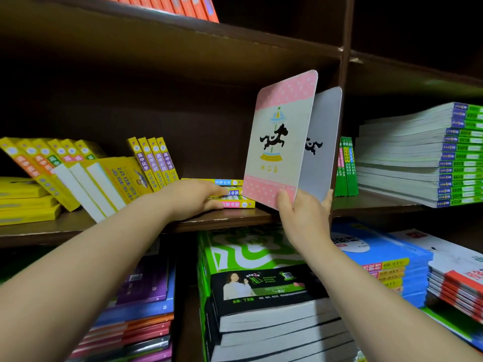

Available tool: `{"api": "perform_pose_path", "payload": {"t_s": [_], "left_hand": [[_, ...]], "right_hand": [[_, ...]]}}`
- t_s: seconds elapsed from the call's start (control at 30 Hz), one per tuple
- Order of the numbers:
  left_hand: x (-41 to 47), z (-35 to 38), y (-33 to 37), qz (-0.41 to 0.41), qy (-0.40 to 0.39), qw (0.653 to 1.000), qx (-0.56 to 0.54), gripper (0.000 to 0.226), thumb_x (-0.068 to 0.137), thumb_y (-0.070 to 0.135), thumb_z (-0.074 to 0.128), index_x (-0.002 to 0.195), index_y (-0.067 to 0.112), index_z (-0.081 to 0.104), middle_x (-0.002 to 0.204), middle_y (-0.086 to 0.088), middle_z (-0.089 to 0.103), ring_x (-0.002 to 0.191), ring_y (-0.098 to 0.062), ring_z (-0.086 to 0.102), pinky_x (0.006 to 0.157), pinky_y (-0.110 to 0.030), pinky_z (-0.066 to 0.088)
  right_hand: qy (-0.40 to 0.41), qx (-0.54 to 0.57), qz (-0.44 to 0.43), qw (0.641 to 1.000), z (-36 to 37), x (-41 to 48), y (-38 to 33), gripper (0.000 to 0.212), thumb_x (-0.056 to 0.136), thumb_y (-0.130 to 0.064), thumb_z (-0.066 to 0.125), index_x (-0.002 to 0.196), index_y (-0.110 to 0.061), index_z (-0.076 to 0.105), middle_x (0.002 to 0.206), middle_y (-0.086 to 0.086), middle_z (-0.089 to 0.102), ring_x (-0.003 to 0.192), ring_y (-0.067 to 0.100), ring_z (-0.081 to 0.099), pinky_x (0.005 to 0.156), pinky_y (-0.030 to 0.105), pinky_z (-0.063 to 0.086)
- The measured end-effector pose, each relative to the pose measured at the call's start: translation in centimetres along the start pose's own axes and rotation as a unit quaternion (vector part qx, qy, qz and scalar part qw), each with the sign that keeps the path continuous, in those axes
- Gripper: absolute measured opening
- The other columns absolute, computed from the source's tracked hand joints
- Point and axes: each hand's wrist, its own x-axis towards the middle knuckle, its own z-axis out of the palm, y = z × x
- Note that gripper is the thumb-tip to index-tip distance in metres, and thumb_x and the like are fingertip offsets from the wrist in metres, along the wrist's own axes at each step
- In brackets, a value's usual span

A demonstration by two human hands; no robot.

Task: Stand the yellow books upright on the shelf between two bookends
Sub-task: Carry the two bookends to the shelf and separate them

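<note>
My right hand (303,215) grips the lower edge of two bookends held together above the shelf edge: a pink-and-cream one with a carousel horse (279,137) in front and a grey one (322,142) behind it. My left hand (196,198) rests on a small flat stack of yellow books (235,192) on the brown shelf (222,220), fingers around their near edge. Several yellow books (154,163) lean at the shelf's middle. More yellow books (78,176) slump to the left. A flat yellow pile (23,202) lies at the far left.
Green books (346,168) stand right of the shelf's divider, beside a tall flat stack of green-spined books (423,155). The shelf below holds flat stacks: green and black books (261,283), blue ones (379,259), purple ones (146,296). Orange books (188,6) sit above.
</note>
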Motion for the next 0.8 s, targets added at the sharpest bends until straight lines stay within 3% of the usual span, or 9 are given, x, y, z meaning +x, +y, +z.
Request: {"api": "perform_pose_path", "payload": {"t_s": [0.13,0.27,0.33,0.4,0.47,0.5,0.63,0.7,0.8], "left_hand": [[-0.4,-0.2,-0.4,0.028,-0.003,0.999,0.015,0.042,0.093,0.038,0.040,0.132,0.025,0.047,0.143,0.003,0.046,0.131,-0.018,0.042,0.108,-0.030,0.034],[-0.8,-0.5,-0.9,0.031,0.002,1.000,-0.002,0.041,0.092,0.035,0.044,0.131,0.023,0.049,0.145,0.001,0.044,0.134,-0.015,0.039,0.108,-0.023,0.028],[-0.8,-0.4,-1.1,0.031,0.004,0.999,-0.014,0.041,0.092,0.035,0.045,0.130,0.023,0.050,0.146,0.000,0.043,0.135,-0.014,0.037,0.109,-0.022,0.026],[-0.8,-0.4,-1.3,0.028,0.002,0.999,-0.024,0.041,0.091,0.034,0.047,0.129,0.022,0.051,0.145,0.000,0.043,0.135,-0.014,0.038,0.109,-0.021,0.026],[-0.9,-0.5,-1.5,0.022,0.003,0.999,-0.035,0.040,0.090,0.033,0.049,0.128,0.020,0.053,0.145,-0.001,0.044,0.135,-0.014,0.038,0.109,-0.021,0.027],[-1.1,-0.6,-1.6,0.021,0.003,0.999,-0.039,0.040,0.090,0.032,0.050,0.127,0.019,0.054,0.145,-0.001,0.044,0.135,-0.015,0.039,0.109,-0.021,0.026],[-2.1,-0.8,-2.1,0.013,-0.002,0.999,-0.051,0.039,0.089,0.029,0.052,0.126,0.018,0.055,0.144,-0.002,0.045,0.134,-0.015,0.040,0.109,-0.021,0.026],[-2.5,-1.0,-2.3,0.010,-0.001,0.999,-0.052,0.038,0.089,0.029,0.053,0.125,0.020,0.056,0.144,0.000,0.045,0.133,-0.013,0.041,0.107,-0.020,0.027],[-3.0,-1.3,-2.5,-0.002,0.004,0.998,-0.057,0.036,0.088,0.030,0.055,0.123,0.022,0.058,0.143,0.004,0.046,0.131,-0.012,0.042,0.105,-0.019,0.029]], "right_hand": [[0.003,0.007,-0.007,1.000,0.0,-0.2,0.0,0.037,0.096,-0.020,0.031,0.099,-0.002,0.064,0.096,0.018,0.068,0.101,0.034,0.055,0.119,0.041,-0.002],[-0.012,0.023,-0.010,1.000,0.0,-0.1,0.2,0.039,0.096,-0.020,0.030,0.094,0.001,0.063,0.085,0.019,0.065,0.080,0.033,0.045,0.119,0.040,0.008],[-0.014,0.034,-0.013,0.999,-0.1,-0.1,0.4,0.042,0.095,-0.026,0.026,0.081,-0.004,0.059,0.074,0.013,0.056,0.075,0.028,0.035,0.114,0.040,0.021],[-0.011,0.049,-0.014,0.999,-0.3,-0.3,0.2,0.040,0.089,-0.031,0.023,0.063,-0.010,0.045,0.060,0.005,0.043,0.073,0.026,0.034,0.100,0.040,0.034],[-0.015,0.056,-0.020,0.998,-0.4,-0.4,0.1,0.034,0.079,-0.033,0.020,0.051,-0.019,0.031,0.051,-0.003,0.035,0.071,0.025,0.036,0.087,0.038,0.037],[-0.018,0.045,-0.022,0.999,-0.3,-0.4,0.3,0.032,0.077,-0.033,0.019,0.050,-0.019,0.030,0.051,-0.003,0.037,0.070,0.025,0.036,0.089,0.039,0.038],[-0.002,-0.010,-0.019,1.000,0.4,-0.4,0.8,0.040,0.079,-0.034,0.017,0.068,-0.012,0.048,0.073,0.019,0.063,0.069,0.026,0.033,0.104,0.038,0.033],[-0.008,-0.027,-0.024,0.999,0.4,-0.4,0.7,0.049,0.089,-0.033,0.020,0.079,-0.008,0.060,0.086,0.020,0.069,0.073,0.033,0.040,0.107,0.036,0.028],[-0.016,-0.048,-0.039,0.998,0.8,0.0,0.5,0.040,0.097,-0.025,0.029,0.096,-0.003,0.063,0.096,0.018,0.069,0.096,0.035,0.056,0.113,0.035,0.019]]}}
